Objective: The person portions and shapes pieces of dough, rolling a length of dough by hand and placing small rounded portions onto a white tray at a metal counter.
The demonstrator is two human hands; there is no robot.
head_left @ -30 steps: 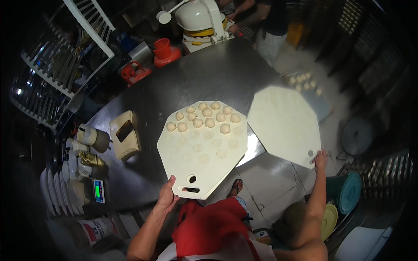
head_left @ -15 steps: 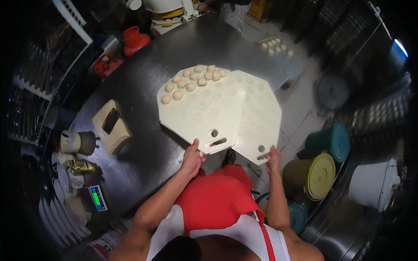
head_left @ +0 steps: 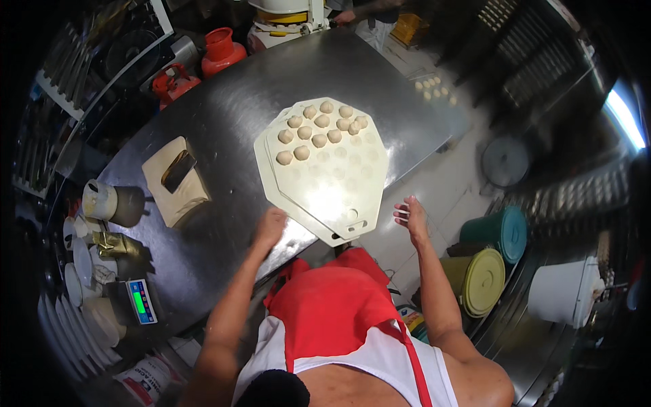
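Note:
Two octagonal cream boards [head_left: 319, 176] lie stacked and slightly offset on the steel table, with dough balls [head_left: 319, 141] across the upper part of the top one and round marks below them. My left hand [head_left: 271, 226] is at the stack's lower left edge, fingers curled; what they grip, if anything, is hidden. My right hand [head_left: 412, 218] is off to the right of the handle cutouts, fingers apart and holding nothing.
Left on the table [head_left: 230, 102] are a wrapped block [head_left: 176, 203], containers [head_left: 103, 201] and a scale [head_left: 141, 300]. Red gas cylinders [head_left: 222, 54] stand behind. Lidded buckets [head_left: 493, 234] line the right. A co-worker [head_left: 373, 30] stands beside a white mixer [head_left: 285, 20].
The plainer board has moved left beneath the dough-covered one. My right hand has let go and drawn away; my left hand has shifted from the handle end to the side edge.

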